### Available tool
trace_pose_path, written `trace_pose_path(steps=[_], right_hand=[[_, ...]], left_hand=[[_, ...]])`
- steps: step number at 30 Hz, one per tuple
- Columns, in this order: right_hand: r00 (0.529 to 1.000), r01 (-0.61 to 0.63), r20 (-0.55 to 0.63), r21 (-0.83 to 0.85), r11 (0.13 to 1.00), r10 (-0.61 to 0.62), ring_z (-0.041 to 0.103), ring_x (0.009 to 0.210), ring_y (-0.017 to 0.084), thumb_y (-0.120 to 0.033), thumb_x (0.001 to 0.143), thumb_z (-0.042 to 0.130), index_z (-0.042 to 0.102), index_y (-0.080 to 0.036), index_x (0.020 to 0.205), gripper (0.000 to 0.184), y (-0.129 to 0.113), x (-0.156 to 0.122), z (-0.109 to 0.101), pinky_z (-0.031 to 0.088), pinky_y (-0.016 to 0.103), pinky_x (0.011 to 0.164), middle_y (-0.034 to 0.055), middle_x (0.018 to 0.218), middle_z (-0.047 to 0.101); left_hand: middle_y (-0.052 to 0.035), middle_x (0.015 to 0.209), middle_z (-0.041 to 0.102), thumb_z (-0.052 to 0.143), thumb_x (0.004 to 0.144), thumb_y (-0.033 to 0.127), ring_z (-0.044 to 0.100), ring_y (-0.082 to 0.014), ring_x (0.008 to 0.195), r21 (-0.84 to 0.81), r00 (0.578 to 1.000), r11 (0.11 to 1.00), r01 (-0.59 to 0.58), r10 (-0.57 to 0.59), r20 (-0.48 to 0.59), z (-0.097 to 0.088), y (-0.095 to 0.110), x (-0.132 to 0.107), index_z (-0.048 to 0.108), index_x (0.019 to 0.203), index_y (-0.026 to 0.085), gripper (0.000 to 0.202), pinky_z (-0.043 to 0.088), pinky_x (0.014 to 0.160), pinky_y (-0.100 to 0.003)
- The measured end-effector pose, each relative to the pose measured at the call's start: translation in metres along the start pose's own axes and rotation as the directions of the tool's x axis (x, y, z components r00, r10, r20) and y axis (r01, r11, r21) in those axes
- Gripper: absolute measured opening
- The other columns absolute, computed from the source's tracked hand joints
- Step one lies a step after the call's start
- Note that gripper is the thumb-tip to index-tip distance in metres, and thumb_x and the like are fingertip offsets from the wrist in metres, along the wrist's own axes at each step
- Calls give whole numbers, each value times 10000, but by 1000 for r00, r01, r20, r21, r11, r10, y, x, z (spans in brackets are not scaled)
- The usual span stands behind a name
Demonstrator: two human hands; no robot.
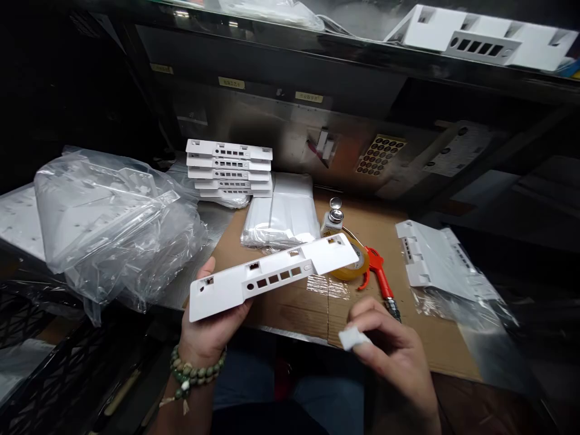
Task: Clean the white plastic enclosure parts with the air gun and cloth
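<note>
Held up and tilted over the bench is a white plastic housing [276, 281] with a row of square port openings and one round hole. My left hand [211, 329] grips its left end from below, the thumb at the rear edge. A small folded white wipe [352, 338] is pinched between the thumb and fingers of my right hand [392, 356], apart from the housing and to its lower right. Behind the housing lie a roll of yellow tape [351, 272], a red air blow gun [383, 281] and a pump bottle [334, 220] with a metal top.
Similar white housings [229, 163] are stacked at the back, beside a pile of plastic bags [283, 211]. Bagged parts [109, 211] fill the left side. Another bagged housing [441, 260] lies at right on the cardboard [294, 311]. A shelf edge [317, 51] crosses above.
</note>
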State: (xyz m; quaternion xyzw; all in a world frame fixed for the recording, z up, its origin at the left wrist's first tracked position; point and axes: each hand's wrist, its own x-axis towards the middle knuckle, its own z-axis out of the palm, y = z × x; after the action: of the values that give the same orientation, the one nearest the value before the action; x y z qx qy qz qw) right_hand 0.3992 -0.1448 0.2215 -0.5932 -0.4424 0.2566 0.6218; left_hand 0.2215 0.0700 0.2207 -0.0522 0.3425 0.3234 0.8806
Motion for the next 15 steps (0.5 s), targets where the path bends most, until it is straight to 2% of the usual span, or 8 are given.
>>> trace_pose_path(steps=[3, 7, 9, 11, 12, 13, 15], right_hand=[[999, -37, -14, -46, 998, 36, 592, 699, 155, -320, 862, 745, 769, -232, 852, 91, 12, -1, -17, 490, 245, 593, 31, 807, 625], [997, -75, 1, -34, 997, 75, 607, 724, 166, -359, 874, 735, 766, -218, 839, 149, 20, -5, -27, 512, 258, 632, 40, 808, 632], [996, -86, -27, -29, 996, 85, 613, 759, 170, -366, 875, 741, 761, -211, 833, 162, 26, -8, -31, 516, 264, 665, 43, 824, 635], [990, -110, -88, 9, 994, 111, 595, 740, 157, -376, 879, 745, 758, -200, 857, 178, 35, -9, -34, 504, 256, 649, 42, 832, 636], [980, -129, -142, 53, 990, 135, 585, 723, 148, -387, 890, 738, 756, -196, 884, 192, 39, -8, -35, 500, 251, 642, 39, 828, 637], [965, -147, -201, 114, 983, 168, 583, 719, 142, -404, 904, 724, 752, -192, 921, 214, 44, -6, -35, 504, 250, 648, 40, 838, 646], [920, -176, -298, 265, 948, 254, 619, 765, 152, -453, 934, 684, 732, -188, 1004, 278, 51, 0, -32, 535, 268, 693, 59, 909, 686]], left_hand=[[-200, 893, 798, 389, 1042, 468, 787, -352, 791, 13, 1000, 1000, 6, -6, 2, -3, 1, 1, 395, 1513, 55, 627, 669, 640, -422], [-167, 873, 805, 367, 1058, 413, 785, -331, 725, 39, 1000, 999, -5, 6, -21, -13, 7, 5, 311, 1573, 118, 597, 666, 597, -430], [-164, 884, 805, 342, 1062, 455, 782, -346, 715, 101, 1000, 995, 9, -8, -14, -20, 10, 9, 273, 1595, 154, 616, 658, 558, -454], [-153, 899, 808, 381, 1035, 559, 778, -343, 684, 164, 998, 986, 15, -25, 59, -26, 11, 14, 254, 1608, 194, 691, 639, 495, -420], [-144, 926, 811, 413, 1009, 617, 778, -326, 675, 180, 991, 984, -5, -19, 131, -28, 9, 16, 263, 1608, 217, 735, 634, 493, -392], [-132, 980, 812, 436, 981, 671, 782, -304, 693, 178, 976, 983, -49, 9, 218, -30, 7, 17, 288, 1602, 242, 770, 637, 525, -368], [-103, 1112, 797, 410, 940, 762, 786, -279, 820, 144, 934, 975, -167, 109, 341, -30, -2, 17, 383, 1568, 275, 795, 651, 692, -367]])
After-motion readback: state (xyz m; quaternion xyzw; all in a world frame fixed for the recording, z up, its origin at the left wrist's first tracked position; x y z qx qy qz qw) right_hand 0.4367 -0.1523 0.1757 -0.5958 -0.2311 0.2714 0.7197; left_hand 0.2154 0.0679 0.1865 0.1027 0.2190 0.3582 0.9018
